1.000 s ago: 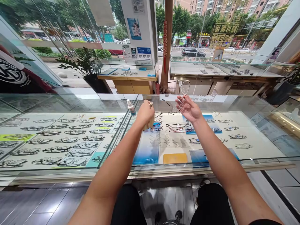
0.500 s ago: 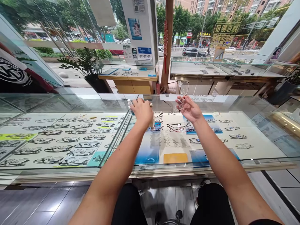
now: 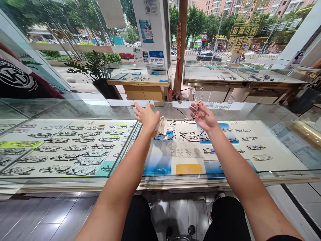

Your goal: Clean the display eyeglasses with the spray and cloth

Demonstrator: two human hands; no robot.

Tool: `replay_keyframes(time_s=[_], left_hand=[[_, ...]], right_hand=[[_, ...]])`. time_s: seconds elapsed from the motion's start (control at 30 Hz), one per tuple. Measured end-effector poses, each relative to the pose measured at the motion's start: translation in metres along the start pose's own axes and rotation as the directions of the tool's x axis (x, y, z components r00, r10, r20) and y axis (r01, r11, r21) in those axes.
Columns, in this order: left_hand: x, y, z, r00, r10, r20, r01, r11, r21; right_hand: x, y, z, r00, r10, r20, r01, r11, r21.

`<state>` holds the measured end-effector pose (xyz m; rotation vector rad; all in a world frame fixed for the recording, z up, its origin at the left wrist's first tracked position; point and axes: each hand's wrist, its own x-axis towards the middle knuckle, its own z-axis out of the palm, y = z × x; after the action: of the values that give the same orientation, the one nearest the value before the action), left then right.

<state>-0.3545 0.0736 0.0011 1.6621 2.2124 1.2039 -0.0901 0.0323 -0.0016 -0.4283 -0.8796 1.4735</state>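
My right hand (image 3: 204,117) pinches a pair of thin-rimmed eyeglasses (image 3: 199,94) above the glass counter. The glasses are turned on end, one lens above the fingers and the other in front of the palm. A small white tag hangs by the upper lens, and a thin temple reaches left. My left hand (image 3: 146,117) is over the counter to the left, its fingers spread apart. Close by its thumb side is a crumpled beige cloth (image 3: 163,125); whether the hand touches it I cannot tell. No spray bottle shows now; the hand may hide it.
Under the glass counter (image 3: 160,180) lie rows of eyeglasses (image 3: 66,157), blue sheets (image 3: 157,160) and an orange-yellow pad (image 3: 188,169). A person in a printed shirt (image 3: 15,73) is at the far left. Farther off stand other display cases (image 3: 140,80) and a potted plant (image 3: 100,80).
My left hand has opened its fingers and shifted slightly left; the spray bottle seen at its left side is out of sight. More of the cloth shows. My right hand keeps the eyeglasses nearly still.
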Motion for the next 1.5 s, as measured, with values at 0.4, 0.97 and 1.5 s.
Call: replay_keyframes(time_s=[0.4, 0.97, 1.5], left_hand=[[0.005, -0.011, 0.005, 1.0, -0.007, -0.011, 0.008, 0.995, 0.104], [-0.033, 0.037, -0.017, 0.961, 0.277, -0.013, -0.178, 0.579, -0.795], [-0.038, 0.039, -0.012, 0.647, 0.474, 0.598, 0.5, 0.329, -0.801]], right_hand=[[0.0, 0.001, 0.002, 1.0, 0.001, -0.031, -0.001, 1.0, -0.015], [-0.002, -0.001, 0.009, 0.993, -0.076, -0.091, 0.062, 0.987, -0.148], [-0.002, 0.0, 0.012, 0.986, -0.156, -0.059, 0.144, 0.973, -0.178]])
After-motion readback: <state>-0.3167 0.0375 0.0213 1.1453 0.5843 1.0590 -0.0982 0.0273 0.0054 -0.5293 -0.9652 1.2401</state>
